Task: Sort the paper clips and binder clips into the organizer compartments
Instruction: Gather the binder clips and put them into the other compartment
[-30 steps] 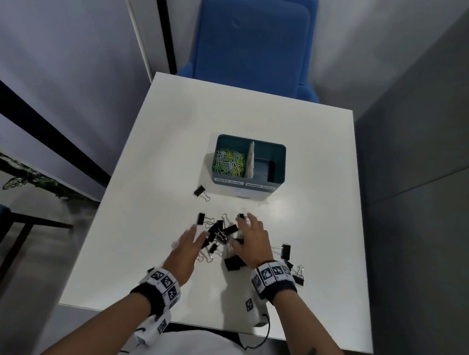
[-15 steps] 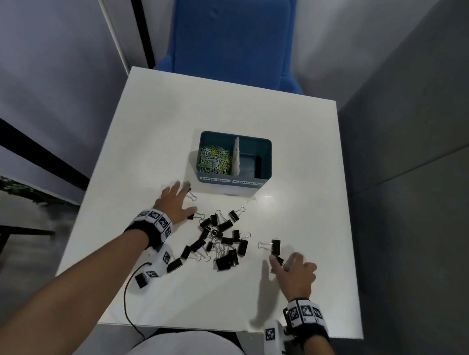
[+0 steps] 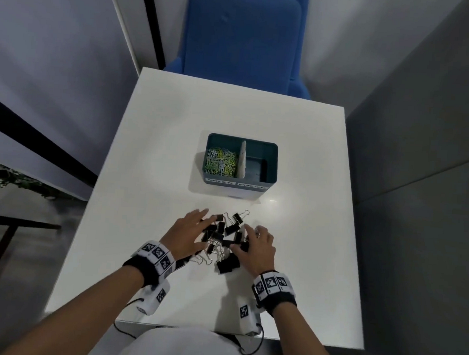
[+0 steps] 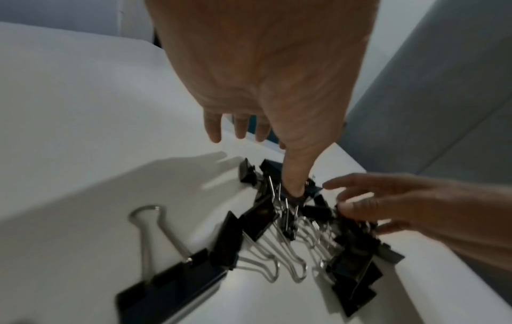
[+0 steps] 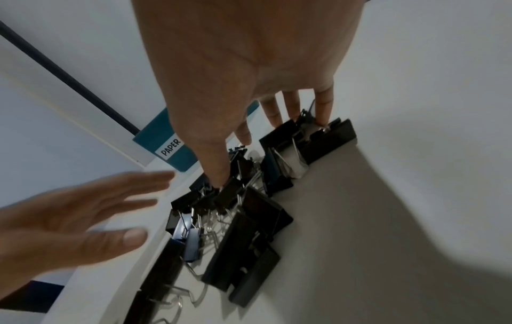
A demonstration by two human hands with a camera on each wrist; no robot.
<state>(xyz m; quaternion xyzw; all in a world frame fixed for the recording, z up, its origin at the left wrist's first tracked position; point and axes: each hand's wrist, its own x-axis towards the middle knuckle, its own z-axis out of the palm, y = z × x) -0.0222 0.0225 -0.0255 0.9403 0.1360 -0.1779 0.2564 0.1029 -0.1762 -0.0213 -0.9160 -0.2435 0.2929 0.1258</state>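
Observation:
A teal organizer (image 3: pixel 270 181) stands mid-table; green and yellow paper clips (image 3: pixel 221 162) fill its left compartment, and its right compartment (image 3: pixel 256 166) looks bare. Several black binder clips (image 3: pixel 225 238) lie heaped in front of it. My left hand (image 3: pixel 196 225) lies flat against the heap's left side, fingers straight. My right hand (image 3: pixel 253 240) presses on the right side. In the left wrist view my thumb (image 4: pixel 296 175) touches a clip in the heap (image 4: pixel 263 219). In the right wrist view my fingers (image 5: pixel 324 103) rest on a large clip (image 5: pixel 329 136). Neither hand grips anything.
The white table (image 3: pixel 175 135) ends close to my body at its near edge (image 3: pixel 191 327). A blue chair (image 3: pixel 244 38) stands beyond the far edge. Grey walls close in on both sides.
Both hands came back in from the sides, dragging the outlying binder clips with them. The spread-out clips are now a tight heap between my hands.

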